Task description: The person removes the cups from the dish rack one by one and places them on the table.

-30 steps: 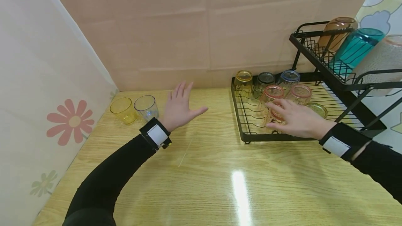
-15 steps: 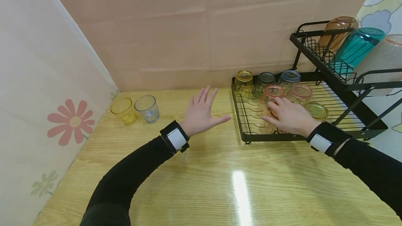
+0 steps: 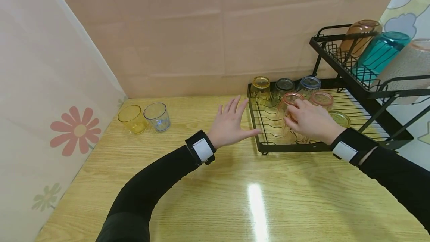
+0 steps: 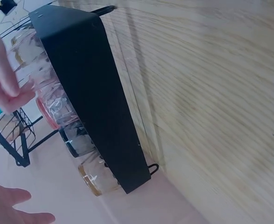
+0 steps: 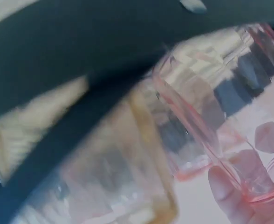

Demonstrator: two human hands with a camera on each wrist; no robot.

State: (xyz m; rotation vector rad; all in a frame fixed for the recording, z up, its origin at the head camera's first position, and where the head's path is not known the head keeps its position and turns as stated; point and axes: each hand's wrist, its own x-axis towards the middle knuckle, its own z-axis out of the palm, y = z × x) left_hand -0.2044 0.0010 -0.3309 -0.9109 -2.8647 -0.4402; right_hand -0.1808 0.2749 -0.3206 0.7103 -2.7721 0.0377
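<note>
- The wooden table fills the near ground from about 6 o'clock, bare but for a glare streak; both black-sleeved arms cross it toward the rack.
- The left hand sits near centre, fingers straight and spread, holding nothing, with its thumb tip just beside the rack's near-left corner; it looks placed to steady or to receive, though I judge that only from its pose.
- At about 3 o'clock of it, the right hand has its fingers curled round a pink glass on the lower tier of the black dish rack; the right wrist view shows a fingertip against the pink rim, so the grip reads as closed on it.
- The pink glass stands mouth-down among other inverted glasses, presumably so they drain through the wire.
- Further back, at 12 o'clock of the right hand, a yellow, a dark and a blue glass line the rack's rear edge.
- At 10 o'clock, well apart, a yellow cup and a clear cup stand mouth-up, touching or nearly so.
- Farthest, at 2 o'clock, the upper tier holds tilted tumblers, leaned to drain.
</note>
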